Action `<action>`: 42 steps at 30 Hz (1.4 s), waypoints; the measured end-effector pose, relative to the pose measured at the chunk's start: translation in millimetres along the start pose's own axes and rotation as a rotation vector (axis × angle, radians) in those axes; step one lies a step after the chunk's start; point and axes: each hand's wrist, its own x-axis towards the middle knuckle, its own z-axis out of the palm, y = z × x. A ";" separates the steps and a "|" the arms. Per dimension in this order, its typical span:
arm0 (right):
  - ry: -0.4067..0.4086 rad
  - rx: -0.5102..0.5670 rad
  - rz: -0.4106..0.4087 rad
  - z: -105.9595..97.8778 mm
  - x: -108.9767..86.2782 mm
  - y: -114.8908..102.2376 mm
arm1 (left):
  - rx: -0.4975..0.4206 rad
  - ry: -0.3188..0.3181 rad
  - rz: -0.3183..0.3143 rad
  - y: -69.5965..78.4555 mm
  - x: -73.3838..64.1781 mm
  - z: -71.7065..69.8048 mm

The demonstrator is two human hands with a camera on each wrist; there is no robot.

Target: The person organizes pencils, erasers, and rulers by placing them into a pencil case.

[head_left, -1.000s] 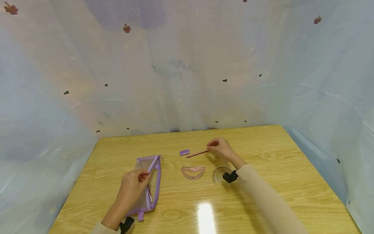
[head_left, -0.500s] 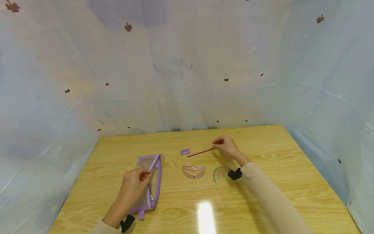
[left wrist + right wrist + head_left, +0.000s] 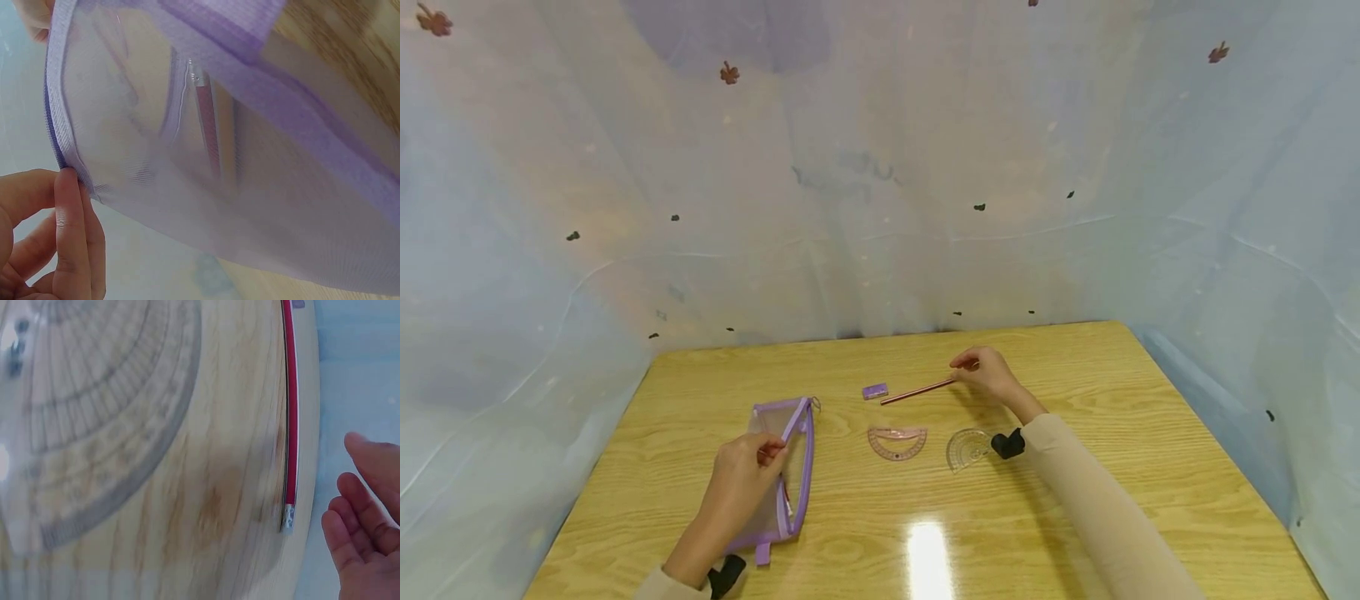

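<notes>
My left hand point(image 3: 741, 467) pinches the zipped edge of a purple mesh pencil case point(image 3: 808, 475) at the left. In the left wrist view, thumb and fingertips hold that edge up, and a red pencil point(image 3: 207, 125) with a metal end shows inside through the mesh. Another red pencil point(image 3: 917, 392) lies on the table, slanting up to the right. By its right end is my right hand point(image 3: 988, 373), fingers loosely bent. The right wrist view shows the hand holding nothing, with a gap between its fingertips and the pencil's silver end point(image 3: 289, 517).
A purple eraser point(image 3: 875, 391) lies near the pencil's left end. Nearer to me are a pink protractor point(image 3: 897, 456) and a clear protractor point(image 3: 958, 451), the latter beside the right wrist. The wooden table point(image 3: 1075, 350) ends at a hanging cloth point(image 3: 880, 167).
My right hand has moved right, and more of the pencil's right end shows while its left end stays put. The left hand and pencil case have hardly moved.
</notes>
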 end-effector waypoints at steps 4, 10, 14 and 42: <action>-0.016 -0.017 -0.029 -0.9 0.9 2.7 | -0.004 -0.002 -0.001 -0.8 -1.0 0.0; -0.048 -0.027 -0.038 -3.0 1.8 9.9 | -0.001 -0.001 0.002 -1.6 -2.0 0.4; -0.057 -0.051 -0.057 -3.9 3.9 16.9 | 0.004 -0.003 -0.001 -1.3 -2.1 0.3; -0.115 -0.145 -0.115 -7.7 11.3 37.3 | 0.005 -0.013 -0.036 -1.6 -0.8 -0.5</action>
